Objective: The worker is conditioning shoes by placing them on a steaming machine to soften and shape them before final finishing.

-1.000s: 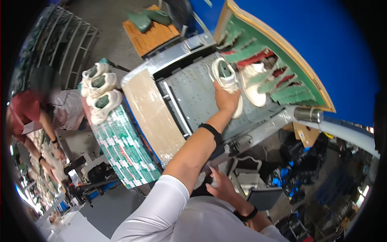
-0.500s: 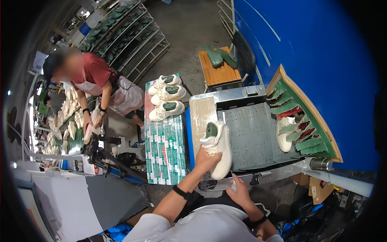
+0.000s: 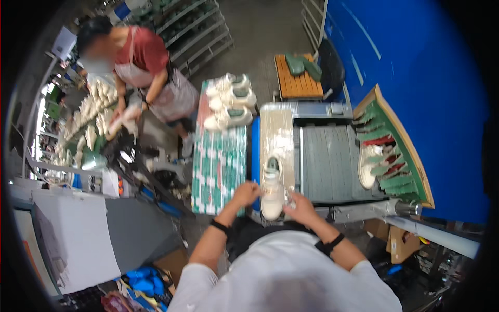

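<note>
A cream lace-up sneaker (image 3: 272, 195) stands toe toward me on the taped tan ledge of the conveyor, with a green shoe last inside. My left hand (image 3: 246, 194) is closed beside its laces on the left; whatever its fingers pinch is too small to make out. On the other side my right hand (image 3: 302, 210) has curled fingers close to the shoe's edge. Blur hides what lies between them. Another cream sneaker (image 3: 368, 166) rests on the grey conveyor belt (image 3: 330, 161), partly behind green and red flaps (image 3: 387, 151).
Three cream sneakers (image 3: 228, 118) stand on a green-and-white covered table (image 3: 218, 171). Green lasts (image 3: 303, 66) lie on a slatted wooden stool (image 3: 291, 86). At the left a co-worker (image 3: 148, 67) in a red top handles a shoe. A blue panel (image 3: 410, 93) rises on the right.
The sneaker has come down from my left hand's grip onto the tan ledge, farther left. My left hand has shifted to its left side; my right hand has risen to its right side.
</note>
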Available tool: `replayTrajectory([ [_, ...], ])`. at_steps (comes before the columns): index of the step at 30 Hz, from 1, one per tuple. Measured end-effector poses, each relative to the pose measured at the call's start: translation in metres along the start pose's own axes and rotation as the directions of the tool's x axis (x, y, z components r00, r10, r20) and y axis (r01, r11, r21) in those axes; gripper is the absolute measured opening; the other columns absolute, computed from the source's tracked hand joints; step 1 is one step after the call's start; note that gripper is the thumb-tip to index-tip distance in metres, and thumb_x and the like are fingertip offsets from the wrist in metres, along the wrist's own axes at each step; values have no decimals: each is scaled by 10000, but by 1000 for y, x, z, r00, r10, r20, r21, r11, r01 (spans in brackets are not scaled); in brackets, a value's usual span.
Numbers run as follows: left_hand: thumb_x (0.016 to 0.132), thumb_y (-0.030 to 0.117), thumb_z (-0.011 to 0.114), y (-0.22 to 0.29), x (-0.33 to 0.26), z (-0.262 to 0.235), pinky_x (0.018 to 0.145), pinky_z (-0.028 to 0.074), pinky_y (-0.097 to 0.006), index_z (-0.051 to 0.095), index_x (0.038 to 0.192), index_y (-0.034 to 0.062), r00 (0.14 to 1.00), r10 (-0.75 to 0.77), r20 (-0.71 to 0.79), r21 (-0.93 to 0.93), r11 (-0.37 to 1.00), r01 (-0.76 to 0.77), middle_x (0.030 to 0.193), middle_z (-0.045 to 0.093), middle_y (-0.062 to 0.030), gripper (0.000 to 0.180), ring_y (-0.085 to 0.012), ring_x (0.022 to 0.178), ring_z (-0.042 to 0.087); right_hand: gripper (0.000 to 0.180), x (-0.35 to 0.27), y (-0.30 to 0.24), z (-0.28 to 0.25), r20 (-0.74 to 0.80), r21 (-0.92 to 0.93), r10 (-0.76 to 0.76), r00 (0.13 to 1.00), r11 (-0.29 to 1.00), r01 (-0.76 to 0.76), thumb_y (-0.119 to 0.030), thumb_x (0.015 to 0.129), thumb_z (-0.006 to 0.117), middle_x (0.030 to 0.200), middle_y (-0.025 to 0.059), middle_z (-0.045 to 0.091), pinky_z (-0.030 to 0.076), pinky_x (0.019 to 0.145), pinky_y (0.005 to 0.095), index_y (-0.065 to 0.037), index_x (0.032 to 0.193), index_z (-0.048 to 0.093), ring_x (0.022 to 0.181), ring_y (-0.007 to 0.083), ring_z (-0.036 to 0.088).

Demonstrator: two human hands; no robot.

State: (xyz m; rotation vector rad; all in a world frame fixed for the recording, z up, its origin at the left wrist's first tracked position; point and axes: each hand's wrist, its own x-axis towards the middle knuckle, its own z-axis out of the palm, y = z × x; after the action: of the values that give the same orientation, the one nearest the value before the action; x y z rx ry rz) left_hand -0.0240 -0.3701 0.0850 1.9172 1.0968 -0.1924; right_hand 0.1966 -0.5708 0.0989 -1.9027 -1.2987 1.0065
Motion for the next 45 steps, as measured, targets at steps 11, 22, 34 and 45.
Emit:
replayTrajectory([
  [11, 945, 318, 809, 28, 86, -97, 1082, 517, -430, 644, 1312, -64, 753, -336, -566, -738, 613, -282, 1327, 659, -179, 555, -328, 1183, 661, 832, 16, -85, -34, 148, -215, -307, 940, 918, 333, -260, 858, 813, 1178, 223, 659, 501, 976, 476, 70, 1549, 489, 1088, 391, 644],
  [22, 818, 248, 937, 54, 63, -64, 1193, 452, -410, 614, 1525, 128, 946, 322, 32, -309, 904, -297, 1514, 631, -178, 786, -333, 1412, 580, 828, 41, -83, 7, 168, -370, -389, 906, 827, 423, -290, 821, 839, 1078, 201, 662, 507, 939, 488, 92, 1488, 531, 1028, 394, 645],
  [34, 783, 328, 965, 43, 71, -50, 1168, 479, -415, 602, 1534, 134, 948, 316, -32, -305, 900, -311, 1545, 584, -185, 856, -351, 1423, 564, 806, 13, -88, 3, 95, -14, -196, 976, 980, 198, -289, 845, 800, 1134, 244, 680, 541, 944, 490, 101, 1496, 528, 1040, 428, 679],
  [45, 811, 221, 948, 50, 61, -40, 1209, 439, -413, 595, 1526, 124, 932, 331, -148, -211, 910, -357, 1523, 605, -122, 803, -302, 1401, 585, 821, -44, -58, -48, 214, -335, -115, 970, 924, 184, -282, 804, 812, 1096, 240, 652, 511, 911, 506, 122, 1469, 547, 1012, 404, 650],
])
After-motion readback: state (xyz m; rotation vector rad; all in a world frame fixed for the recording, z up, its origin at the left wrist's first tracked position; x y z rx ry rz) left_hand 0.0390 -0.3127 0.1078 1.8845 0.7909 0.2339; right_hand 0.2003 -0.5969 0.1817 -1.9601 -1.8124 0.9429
